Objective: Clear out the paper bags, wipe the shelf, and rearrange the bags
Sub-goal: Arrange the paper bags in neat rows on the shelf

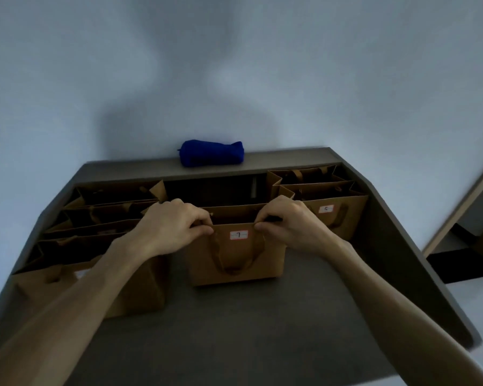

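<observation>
In the head view, a brown paper bag labelled 7 (pixel 236 253) stood upright on the grey shelf surface (pixel 234 330), in the middle between two groups of similar bags. The left hand (pixel 173 227) pinched the near top edge of that bag at its left corner, fingers curled over the rim and thumb pressed against the front panel. The right hand (pixel 293 221) pinched the same edge at the right corner, fingers likewise clamped on the paper. Both forearms reached in from the bottom of the frame. The bag's handle (pixel 234 263) hung down flat over its front, below the white label (pixel 238 234).

To the left, a row of open paper bags (pixel 101 218) stood one behind another, the nearest one (pixel 134 288) partly hidden by the left forearm. To the right, a bag labelled 5 (pixel 338 215) stood just beside the right hand, with more bags (pixel 307 176) behind it. A rolled blue cloth (pixel 212 152) lay on the raised back ledge (pixel 290 157), against the pale wall (pixel 234 65), well apart from both hands.
</observation>
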A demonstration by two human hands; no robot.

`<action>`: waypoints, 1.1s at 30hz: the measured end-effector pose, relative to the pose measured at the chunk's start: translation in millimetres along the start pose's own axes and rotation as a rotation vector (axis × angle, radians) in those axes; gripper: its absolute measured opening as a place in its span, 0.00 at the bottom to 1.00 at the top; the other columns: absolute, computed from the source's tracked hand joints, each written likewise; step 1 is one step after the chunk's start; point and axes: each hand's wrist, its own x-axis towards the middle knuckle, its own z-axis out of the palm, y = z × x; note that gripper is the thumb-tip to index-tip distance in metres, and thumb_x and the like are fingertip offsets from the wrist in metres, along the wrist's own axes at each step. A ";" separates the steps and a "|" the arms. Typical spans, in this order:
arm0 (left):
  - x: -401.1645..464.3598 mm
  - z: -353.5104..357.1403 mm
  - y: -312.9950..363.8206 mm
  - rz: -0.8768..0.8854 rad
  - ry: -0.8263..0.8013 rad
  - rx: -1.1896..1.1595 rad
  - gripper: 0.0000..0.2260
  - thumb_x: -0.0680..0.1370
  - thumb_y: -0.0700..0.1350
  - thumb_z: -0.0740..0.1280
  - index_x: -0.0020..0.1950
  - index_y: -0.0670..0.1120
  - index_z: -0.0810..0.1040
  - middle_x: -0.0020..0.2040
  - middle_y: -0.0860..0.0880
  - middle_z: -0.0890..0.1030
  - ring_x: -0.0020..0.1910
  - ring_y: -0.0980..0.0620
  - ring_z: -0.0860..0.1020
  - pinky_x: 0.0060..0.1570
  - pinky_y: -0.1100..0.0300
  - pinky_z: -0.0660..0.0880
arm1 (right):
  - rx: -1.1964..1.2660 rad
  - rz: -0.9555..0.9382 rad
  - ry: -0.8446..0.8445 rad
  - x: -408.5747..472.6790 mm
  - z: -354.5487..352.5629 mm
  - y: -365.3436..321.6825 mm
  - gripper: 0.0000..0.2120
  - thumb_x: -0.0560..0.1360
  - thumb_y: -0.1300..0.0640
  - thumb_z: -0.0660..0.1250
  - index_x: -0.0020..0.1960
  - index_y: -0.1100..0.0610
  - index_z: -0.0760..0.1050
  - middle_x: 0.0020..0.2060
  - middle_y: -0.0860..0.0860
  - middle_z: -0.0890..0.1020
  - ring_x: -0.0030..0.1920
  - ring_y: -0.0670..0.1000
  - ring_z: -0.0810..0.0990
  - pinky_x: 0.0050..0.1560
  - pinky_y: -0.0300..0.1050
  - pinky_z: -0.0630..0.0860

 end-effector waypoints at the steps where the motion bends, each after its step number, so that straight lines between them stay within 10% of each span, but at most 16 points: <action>1: -3.3 -0.1 -3.3 -0.008 -0.005 0.012 0.10 0.80 0.56 0.61 0.57 0.58 0.78 0.52 0.58 0.81 0.48 0.61 0.78 0.46 0.63 0.76 | -0.003 -0.011 -0.007 3.3 4.4 -1.9 0.06 0.78 0.53 0.66 0.53 0.51 0.80 0.48 0.45 0.81 0.54 0.42 0.75 0.56 0.40 0.74; 14: 5.1 -3.0 8.2 0.057 0.042 -0.173 0.13 0.76 0.61 0.61 0.54 0.56 0.78 0.44 0.60 0.76 0.39 0.66 0.72 0.38 0.71 0.64 | -0.035 0.236 0.205 -18.2 -32.0 25.9 0.10 0.81 0.56 0.62 0.59 0.52 0.78 0.53 0.45 0.80 0.57 0.42 0.75 0.58 0.41 0.73; 19: 41.8 -0.6 44.2 0.150 0.106 -0.455 0.10 0.78 0.55 0.63 0.56 0.55 0.78 0.50 0.56 0.80 0.46 0.61 0.77 0.48 0.60 0.77 | -0.162 0.493 0.223 -37.5 -59.5 63.3 0.12 0.81 0.58 0.61 0.62 0.53 0.78 0.56 0.48 0.80 0.56 0.48 0.77 0.54 0.40 0.74; 33: 141.8 45.6 124.6 0.190 0.129 -0.147 0.09 0.79 0.52 0.62 0.58 0.55 0.77 0.54 0.55 0.81 0.54 0.54 0.78 0.58 0.50 0.71 | -0.293 0.648 -0.036 -52.1 -67.3 83.8 0.10 0.80 0.52 0.62 0.59 0.46 0.77 0.54 0.47 0.82 0.57 0.51 0.79 0.60 0.53 0.76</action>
